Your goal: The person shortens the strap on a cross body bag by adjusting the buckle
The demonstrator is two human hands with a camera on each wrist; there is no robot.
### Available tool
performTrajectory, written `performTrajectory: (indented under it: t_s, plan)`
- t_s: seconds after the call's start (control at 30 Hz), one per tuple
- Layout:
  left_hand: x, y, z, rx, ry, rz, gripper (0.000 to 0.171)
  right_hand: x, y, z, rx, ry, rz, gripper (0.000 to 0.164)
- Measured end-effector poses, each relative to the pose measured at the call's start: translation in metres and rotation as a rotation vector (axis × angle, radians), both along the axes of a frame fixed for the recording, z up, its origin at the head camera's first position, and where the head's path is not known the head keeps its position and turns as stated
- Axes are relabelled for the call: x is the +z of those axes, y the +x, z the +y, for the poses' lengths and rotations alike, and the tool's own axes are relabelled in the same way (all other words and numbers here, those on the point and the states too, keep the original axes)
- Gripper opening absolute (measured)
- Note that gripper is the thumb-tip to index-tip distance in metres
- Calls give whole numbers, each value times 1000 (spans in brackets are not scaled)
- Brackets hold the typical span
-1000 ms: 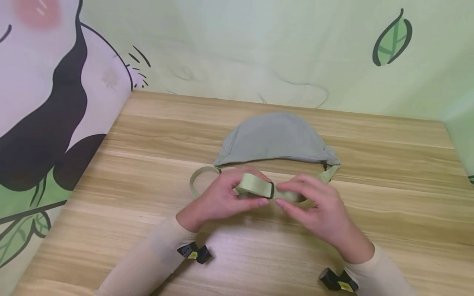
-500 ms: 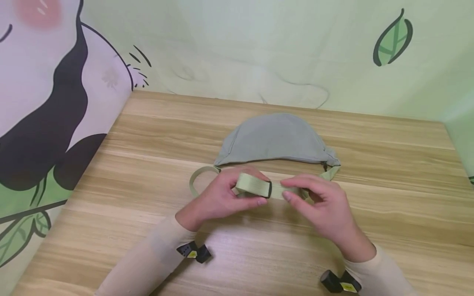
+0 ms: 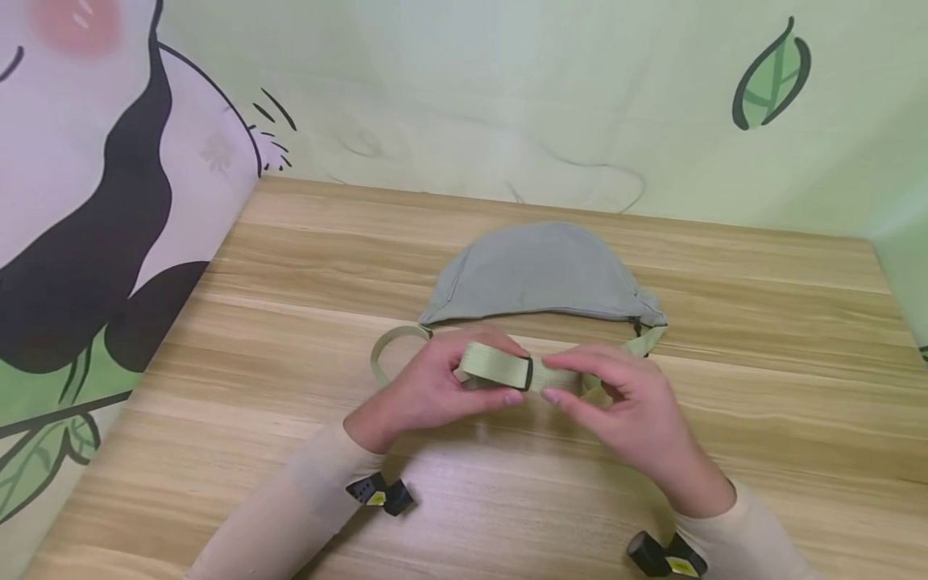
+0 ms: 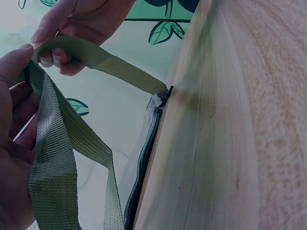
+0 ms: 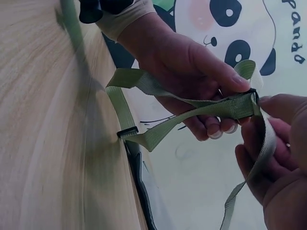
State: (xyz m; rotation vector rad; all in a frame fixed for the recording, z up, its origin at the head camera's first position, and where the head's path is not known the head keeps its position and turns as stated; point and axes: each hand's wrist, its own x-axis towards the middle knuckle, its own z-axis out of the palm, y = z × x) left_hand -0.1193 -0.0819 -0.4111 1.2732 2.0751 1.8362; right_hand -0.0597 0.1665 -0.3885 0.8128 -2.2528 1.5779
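A grey waist bag (image 3: 540, 274) lies on the table with its light green webbing strap (image 3: 496, 366) running toward me. My left hand (image 3: 435, 383) grips the strap beside a black slide buckle (image 3: 529, 373), and a folded loop of webbing stands out above that hand's thumb and fingers. Just right of the buckle, my right hand (image 3: 623, 403) pinches the webbing between thumb and fingertips. In the right wrist view the buckle (image 5: 254, 98) sits between both hands' fingertips. A second black slider (image 5: 127, 132) is on the strap near the bag's end.
The wood-grain table (image 3: 290, 266) extends around the bag. Behind it rises a pale green wall (image 3: 464, 97) with a panda picture at the left. Another strap loop (image 3: 380, 354) curls on the table left of my left hand.
My right hand slid a little right along the webbing, away from the buckle, then came back left close to it. The left hand and bag stayed nearly still.
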Motion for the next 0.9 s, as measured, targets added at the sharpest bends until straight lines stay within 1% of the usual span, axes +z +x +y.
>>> performTrajectory:
  t_s: [0.03, 0.07, 0.13, 0.27, 0.43, 0.53, 0.6, 0.77, 0.9]
  plan:
    - [0, 0, 0, -1, 4, 2, 38, -1, 0, 0, -7, 28, 35, 34]
    - [-1, 0, 0, -1, 7, 3, 38, -1, -1, -1, -14, 55, 65, 31]
    - [-1, 0, 0, 0, 8, 10, 38, -1, 0, -1, -27, 92, 110, 31]
    - [-1, 0, 1, 0, 5, 13, 38, 1, 1, -4, -35, 119, 188, 48]
    - [-1, 1, 2, -12, 2, -19, 37, 3, 0, -6, -32, 147, 299, 44]
    - [-1, 1, 3, -24, -4, -21, 38, 3, 0, -7, -23, 164, 349, 42]
    - [-1, 1, 3, -32, -10, -14, 38, 2, 0, -7, -28, 188, 369, 42]
    - [0, 2, 4, -29, -41, 2, 40, 1, 3, -7, -47, 256, 351, 49]
    - [1, 2, 4, -6, -92, 23, 42, 1, 4, -8, -42, 254, 339, 49]
